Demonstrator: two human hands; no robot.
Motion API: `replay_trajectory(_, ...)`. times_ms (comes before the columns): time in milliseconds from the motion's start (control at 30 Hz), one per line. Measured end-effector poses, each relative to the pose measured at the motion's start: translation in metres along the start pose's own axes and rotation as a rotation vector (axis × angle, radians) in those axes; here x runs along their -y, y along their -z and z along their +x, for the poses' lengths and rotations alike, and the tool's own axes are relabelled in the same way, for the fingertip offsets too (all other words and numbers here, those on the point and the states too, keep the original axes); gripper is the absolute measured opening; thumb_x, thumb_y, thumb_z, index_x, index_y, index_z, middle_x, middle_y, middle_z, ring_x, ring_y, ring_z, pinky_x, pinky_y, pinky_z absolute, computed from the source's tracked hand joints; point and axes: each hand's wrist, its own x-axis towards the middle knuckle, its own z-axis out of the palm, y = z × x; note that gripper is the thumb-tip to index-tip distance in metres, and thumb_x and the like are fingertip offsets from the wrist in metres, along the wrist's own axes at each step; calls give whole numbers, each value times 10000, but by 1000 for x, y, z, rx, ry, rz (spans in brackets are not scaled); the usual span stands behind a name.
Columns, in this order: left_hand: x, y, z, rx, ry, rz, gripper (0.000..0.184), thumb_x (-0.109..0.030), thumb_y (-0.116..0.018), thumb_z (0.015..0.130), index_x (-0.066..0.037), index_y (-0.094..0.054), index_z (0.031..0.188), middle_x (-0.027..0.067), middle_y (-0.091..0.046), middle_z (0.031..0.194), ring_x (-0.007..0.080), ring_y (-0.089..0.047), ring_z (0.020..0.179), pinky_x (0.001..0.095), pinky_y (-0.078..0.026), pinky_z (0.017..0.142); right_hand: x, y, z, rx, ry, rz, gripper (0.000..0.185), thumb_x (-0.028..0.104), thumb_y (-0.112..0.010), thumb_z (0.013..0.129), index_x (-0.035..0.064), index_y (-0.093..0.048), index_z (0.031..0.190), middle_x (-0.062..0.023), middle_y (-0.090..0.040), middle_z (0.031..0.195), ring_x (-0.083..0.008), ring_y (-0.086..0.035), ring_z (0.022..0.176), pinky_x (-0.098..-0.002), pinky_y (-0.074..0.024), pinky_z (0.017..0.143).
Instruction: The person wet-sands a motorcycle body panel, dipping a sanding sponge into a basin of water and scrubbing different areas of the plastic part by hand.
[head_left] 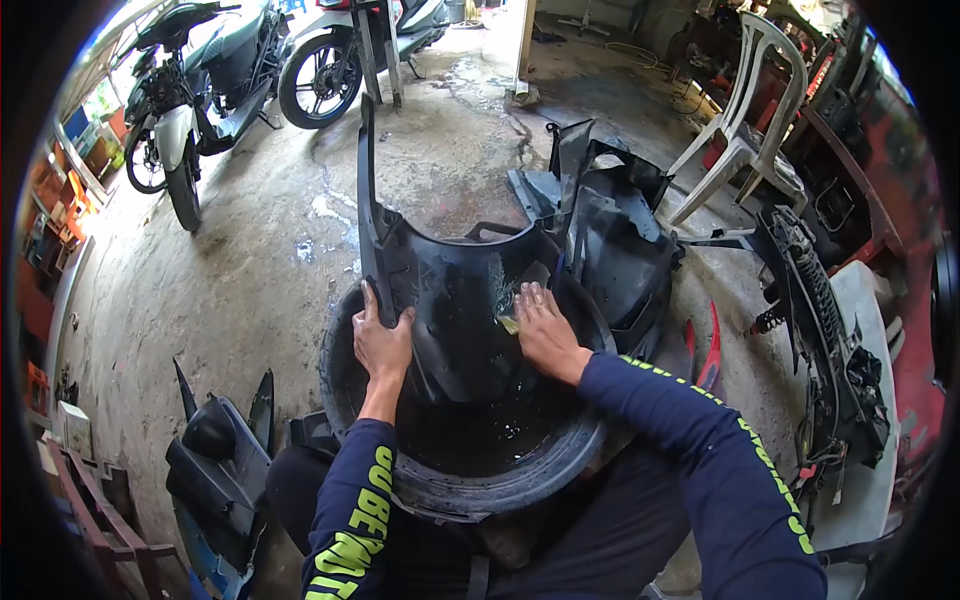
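Observation:
A black plastic motorbike body panel (440,290) stands tilted in a round black tub (480,497) that holds dark water. My left hand (382,340) grips the panel's left edge, thumb on its face and fingers along the side. My right hand (545,328) lies over the panel's right part and presses a small yellowish pad (509,325) against it. Most of the pad is hidden under my fingers, so its exact kind is unclear. Wet, whitish streaks show on the panel beside this hand.
More black body panels (622,240) lie behind the tub to the right. Other fairing parts (222,465) rest at the lower left. A plastic chair (755,140), a red trim piece (712,350) and a frame with a spring (800,270) stand right. Parked motorbikes (190,120) are at the back.

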Motion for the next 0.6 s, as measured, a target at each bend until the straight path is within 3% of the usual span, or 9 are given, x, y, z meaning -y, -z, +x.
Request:
replay_trajectory(133, 6, -4, -1, -15, 31, 5, 882, -326, -796, 771, -142, -376, 1524, 215, -591, 1123, 377, -611, 1049, 436, -482, 927, -59, 10, 44, -140, -162, -3, 538, 175, -410, 918, -161, -482, 1332, -330, -464, 1425, -426, -414, 1380, -494, -292, 1167)
replay_trajectory(167, 5, -3, 0, -36, -9, 7, 883, -324, -796, 771, -143, -375, 1525, 217, -590, 1129, 379, -610, 1054, 437, -482, 928, -45, 23, 39, -110, -188, -128, 537, 170, -417, 914, -159, -481, 1333, -330, -467, 1420, -425, -410, 1384, -496, -293, 1167)
replay_trajectory(267, 3, -3, 2, -41, -40, -14, 891, -322, -799, 768, -143, -370, 1528, 221, -588, 1142, 381, -611, 1058, 437, -483, 930, -10, 1, 3, -55, -6, 6, 523, 163, -423, 912, -156, -503, 1318, -328, -479, 1410, -427, -431, 1366, -504, -295, 1164)
replay_trajectory(300, 7, -5, -1, -46, -50, 0, 890, -319, -801, 767, -144, -371, 1527, 221, -587, 1135, 382, -613, 1049, 437, -485, 922, -27, 0, 14, -79, -64, 91, 526, 139, -442, 888, -162, -497, 1316, -337, -452, 1430, -437, -395, 1391, -514, -299, 1163)
replay_trajectory(367, 3, -4, -3, -71, -62, 15, 897, -315, -803, 765, -148, -365, 1530, 213, -587, 1109, 378, -619, 1022, 436, -491, 901, -49, 5, 44, -172, -175, -26, 530, 152, -436, 895, -159, -496, 1320, -323, -476, 1416, -433, -424, 1368, -512, -292, 1165)
replay_trajectory(433, 6, -3, -2, -63, -54, 7, 893, -316, -802, 767, -148, -368, 1529, 212, -588, 1106, 378, -620, 1022, 436, -491, 901, -33, 23, 41, -109, -194, -106, 521, 159, -424, 909, -150, -504, 1320, -325, -480, 1412, -429, -432, 1363, -505, -290, 1167)
replay_trajectory(467, 4, -4, -1, -57, -58, -11, 889, -316, -802, 769, -148, -371, 1528, 210, -589, 1102, 377, -620, 1022, 436, -491, 901, -15, 17, 29, 25, -82, -95, 529, 156, -437, 903, -140, -492, 1338, -329, -454, 1434, -436, -409, 1379, -512, -289, 1167)
replay_trajectory(533, 3, -3, -1, -39, -50, -11, 880, -322, -801, 770, -147, -381, 1523, 210, -589, 1102, 375, -621, 1021, 432, -490, 905, -15, -5, 19, -95, -31, 112, 518, 147, -450, 894, -133, -510, 1326, -328, -452, 1435, -441, -403, 1382, -522, -288, 1166)
replay_trajectory(600, 4, -5, -3, -42, -20, -10, 871, -328, -800, 772, -150, -391, 1519, 209, -588, 1101, 371, -621, 1019, 428, -489, 905, -48, 9, 44, -194, -187, 30, 502, 143, -451, 896, -138, -525, 1306, -326, -468, 1423, -429, -420, 1376, -501, -281, 1174)
